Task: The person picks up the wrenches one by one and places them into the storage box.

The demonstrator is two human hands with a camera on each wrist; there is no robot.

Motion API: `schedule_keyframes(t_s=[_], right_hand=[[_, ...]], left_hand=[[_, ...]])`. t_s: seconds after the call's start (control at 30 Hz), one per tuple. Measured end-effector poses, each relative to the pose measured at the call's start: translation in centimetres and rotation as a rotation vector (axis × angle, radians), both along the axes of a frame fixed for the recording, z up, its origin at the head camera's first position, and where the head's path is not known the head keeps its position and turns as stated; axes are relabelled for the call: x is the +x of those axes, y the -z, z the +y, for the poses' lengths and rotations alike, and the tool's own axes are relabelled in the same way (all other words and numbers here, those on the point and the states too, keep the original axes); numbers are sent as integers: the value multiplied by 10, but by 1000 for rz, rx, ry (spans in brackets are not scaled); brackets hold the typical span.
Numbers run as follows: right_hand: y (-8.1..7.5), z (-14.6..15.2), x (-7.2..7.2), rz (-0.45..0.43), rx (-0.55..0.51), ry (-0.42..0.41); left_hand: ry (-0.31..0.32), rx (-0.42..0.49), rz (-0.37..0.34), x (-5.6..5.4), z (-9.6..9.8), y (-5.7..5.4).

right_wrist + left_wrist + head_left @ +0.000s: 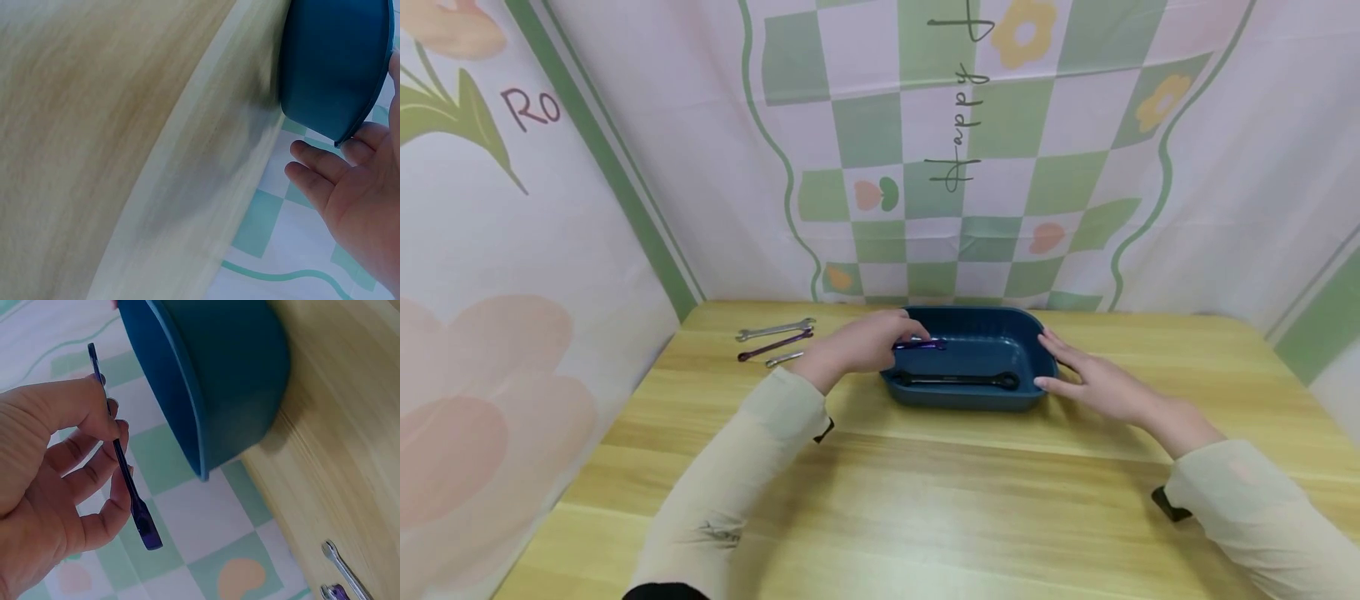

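Observation:
My left hand (865, 340) pinches a slim purple wrench (127, 469) between thumb and fingers, over the left part of a dark blue plastic bin (970, 402). In the left wrist view both ends of this wrench stick out past the fingers. A long black wrench (958, 380) lies inside the bin along its front wall. At the bin's right end, my right hand (1105, 387) touches the rim with its fingers spread and fairly straight. The right wrist view shows two of its fingers (319, 164) held off below the bin's corner.
Left of the bin on the wooden table (925, 500) lie a silver wrench (775, 330), another purple wrench (772, 345) and a small silver wrench (785, 359), partly hidden by the left hand. A patterned cloth (865, 133) hangs behind the table.

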State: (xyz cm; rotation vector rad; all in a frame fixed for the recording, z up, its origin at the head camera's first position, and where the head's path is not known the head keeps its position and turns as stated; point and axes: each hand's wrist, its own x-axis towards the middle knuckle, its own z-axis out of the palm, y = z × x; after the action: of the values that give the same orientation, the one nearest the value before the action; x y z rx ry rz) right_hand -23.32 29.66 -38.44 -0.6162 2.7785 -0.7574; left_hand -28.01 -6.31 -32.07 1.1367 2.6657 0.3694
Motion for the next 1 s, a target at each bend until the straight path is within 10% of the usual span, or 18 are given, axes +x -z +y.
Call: schedule_keyframes(t_s=[1.0], right_hand=[[3,2,1,2,-14,0]], left_hand=[[12,-84,26,-11,63,11]])
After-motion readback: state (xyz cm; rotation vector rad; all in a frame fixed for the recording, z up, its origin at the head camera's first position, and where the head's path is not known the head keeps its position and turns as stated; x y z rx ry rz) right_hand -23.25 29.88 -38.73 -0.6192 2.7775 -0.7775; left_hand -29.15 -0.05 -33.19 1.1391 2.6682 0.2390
